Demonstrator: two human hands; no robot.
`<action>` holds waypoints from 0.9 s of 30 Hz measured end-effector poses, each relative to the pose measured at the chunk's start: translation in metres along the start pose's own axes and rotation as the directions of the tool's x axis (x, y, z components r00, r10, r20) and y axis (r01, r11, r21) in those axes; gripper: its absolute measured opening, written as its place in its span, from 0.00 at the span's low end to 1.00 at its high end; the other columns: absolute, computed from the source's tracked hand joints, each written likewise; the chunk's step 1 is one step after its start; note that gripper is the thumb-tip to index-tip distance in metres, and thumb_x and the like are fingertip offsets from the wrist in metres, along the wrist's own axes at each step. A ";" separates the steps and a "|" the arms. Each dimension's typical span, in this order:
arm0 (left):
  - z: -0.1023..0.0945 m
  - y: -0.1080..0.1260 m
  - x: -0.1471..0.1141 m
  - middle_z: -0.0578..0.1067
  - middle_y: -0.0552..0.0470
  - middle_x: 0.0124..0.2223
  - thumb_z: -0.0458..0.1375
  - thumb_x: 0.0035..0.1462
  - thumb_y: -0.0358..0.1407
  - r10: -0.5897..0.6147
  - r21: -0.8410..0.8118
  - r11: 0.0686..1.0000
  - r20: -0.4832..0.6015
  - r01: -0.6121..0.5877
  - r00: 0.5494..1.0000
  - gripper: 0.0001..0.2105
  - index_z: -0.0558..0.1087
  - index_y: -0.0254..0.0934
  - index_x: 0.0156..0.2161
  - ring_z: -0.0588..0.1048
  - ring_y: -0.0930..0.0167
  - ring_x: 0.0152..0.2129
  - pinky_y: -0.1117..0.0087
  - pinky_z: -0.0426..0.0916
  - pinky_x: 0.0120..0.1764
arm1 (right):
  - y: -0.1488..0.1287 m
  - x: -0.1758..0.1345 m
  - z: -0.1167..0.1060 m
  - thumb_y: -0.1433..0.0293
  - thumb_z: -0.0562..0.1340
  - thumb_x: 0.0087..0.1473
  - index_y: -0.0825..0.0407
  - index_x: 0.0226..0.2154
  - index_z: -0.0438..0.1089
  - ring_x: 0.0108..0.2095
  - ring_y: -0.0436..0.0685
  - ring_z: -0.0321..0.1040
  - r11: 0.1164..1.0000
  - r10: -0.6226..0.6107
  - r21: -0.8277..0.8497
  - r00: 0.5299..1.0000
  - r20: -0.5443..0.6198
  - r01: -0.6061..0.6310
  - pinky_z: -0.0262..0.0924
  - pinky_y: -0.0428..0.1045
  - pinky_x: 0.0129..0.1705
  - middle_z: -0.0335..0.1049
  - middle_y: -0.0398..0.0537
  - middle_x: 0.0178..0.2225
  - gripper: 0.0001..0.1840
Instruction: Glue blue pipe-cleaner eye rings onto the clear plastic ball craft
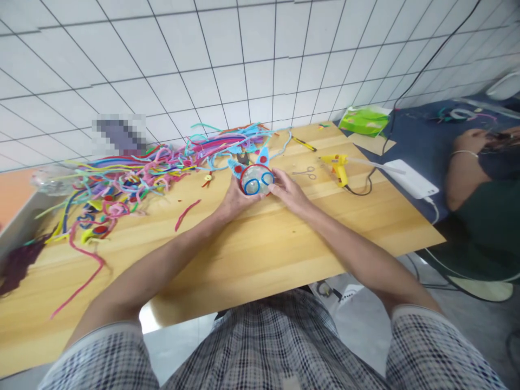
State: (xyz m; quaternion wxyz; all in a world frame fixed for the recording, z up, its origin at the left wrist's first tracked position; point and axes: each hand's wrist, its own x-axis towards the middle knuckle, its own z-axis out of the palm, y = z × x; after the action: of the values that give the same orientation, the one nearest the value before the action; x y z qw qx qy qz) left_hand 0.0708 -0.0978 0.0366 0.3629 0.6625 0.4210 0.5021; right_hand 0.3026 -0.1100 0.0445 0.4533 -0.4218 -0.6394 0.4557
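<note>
Between my two hands is a clear ball [257, 174] trimmed with a red pipe-cleaner band, two blue ears with red centres and two blue eye rings. My left hand [238, 200] is wrapped round its lower left side. On the right side, the fingers of my right hand [286, 189] press against the ball near one blue ring. Dark-jawed pliers [244, 158] lie partly hidden just behind it. Small scissors [305, 173] rest on the wooden table [260, 249] to the right of my right hand.
A heap of coloured pipe cleaners [158, 173] covers the back left. A yellow glue gun [338, 169], yellow cutter [304, 143], white power strip [411, 179] and green packet [365, 120] are at the right. A loose red pipe cleaner [187, 215] lies left. Another person's arm [467, 168] is far right.
</note>
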 end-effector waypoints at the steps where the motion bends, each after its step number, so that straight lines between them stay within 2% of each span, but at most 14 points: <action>1: -0.004 0.001 -0.001 0.79 0.33 0.66 0.83 0.44 0.65 0.008 0.004 1.000 0.007 -0.008 1.000 0.54 0.64 0.39 0.66 0.83 0.49 0.63 0.42 0.79 0.69 | 0.000 0.000 0.000 0.29 0.74 0.54 0.47 0.75 0.70 0.75 0.76 0.73 1.000 -0.004 0.000 1.000 0.002 0.004 0.70 0.74 0.76 0.72 0.65 0.77 0.60; 8: -0.020 -0.007 -0.014 0.80 0.35 0.65 0.83 0.45 0.65 0.004 -0.002 1.000 0.042 -0.004 0.999 0.53 0.64 0.43 0.66 0.84 0.48 0.63 0.40 0.82 0.66 | -0.009 -0.007 0.000 0.29 0.73 0.57 0.46 0.72 0.72 0.76 0.76 0.73 0.998 -0.039 -0.050 0.999 0.008 0.040 0.70 0.74 0.76 0.74 0.66 0.76 0.55; 11: -0.020 -0.014 -0.016 0.80 0.35 0.66 0.83 0.44 0.64 0.006 0.002 1.000 0.024 -0.006 1.000 0.53 0.63 0.43 0.66 0.83 0.47 0.64 0.39 0.80 0.68 | -0.009 -0.010 0.001 0.30 0.75 0.55 0.46 0.72 0.72 0.75 0.77 0.74 0.997 -0.027 -0.073 0.999 0.029 0.029 0.72 0.73 0.75 0.75 0.66 0.75 0.56; 15: -0.019 -0.021 -0.015 0.79 0.39 0.63 0.83 0.43 0.65 -0.025 0.002 1.000 0.048 0.025 0.999 0.52 0.65 0.44 0.64 0.83 0.49 0.60 0.42 0.81 0.64 | -0.002 -0.011 0.004 0.35 0.79 0.53 0.46 0.74 0.70 0.72 0.78 0.77 0.992 -0.021 -0.126 0.999 0.049 0.027 0.73 0.75 0.74 0.76 0.65 0.74 0.58; 20: -0.021 -0.028 -0.017 0.77 0.39 0.61 0.83 0.43 0.66 -0.040 0.023 0.999 0.050 0.039 0.998 0.51 0.69 0.41 0.63 0.81 0.49 0.59 0.41 0.79 0.65 | 0.003 -0.014 0.006 0.43 0.79 0.56 0.46 0.74 0.72 0.68 0.79 0.80 0.979 -0.004 -0.206 1.000 0.019 0.008 0.72 0.77 0.74 0.78 0.65 0.72 0.51; 27: -0.015 -0.026 -0.020 0.78 0.41 0.60 0.86 0.41 0.64 -0.051 0.012 0.999 0.022 0.051 0.998 0.53 0.67 0.43 0.63 0.83 0.49 0.58 0.42 0.81 0.64 | 0.002 -0.018 0.004 0.42 0.80 0.57 0.44 0.72 0.73 0.63 0.76 0.83 0.972 -0.018 -0.234 1.000 0.006 0.019 0.76 0.75 0.71 0.81 0.62 0.69 0.49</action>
State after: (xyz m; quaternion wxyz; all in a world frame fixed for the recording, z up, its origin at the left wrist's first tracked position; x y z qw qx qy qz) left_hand 0.0480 -0.1052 0.0093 0.3764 0.6593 0.4365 0.4828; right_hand 0.3028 -0.1275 0.0384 0.4036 -0.4653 -0.6935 0.3737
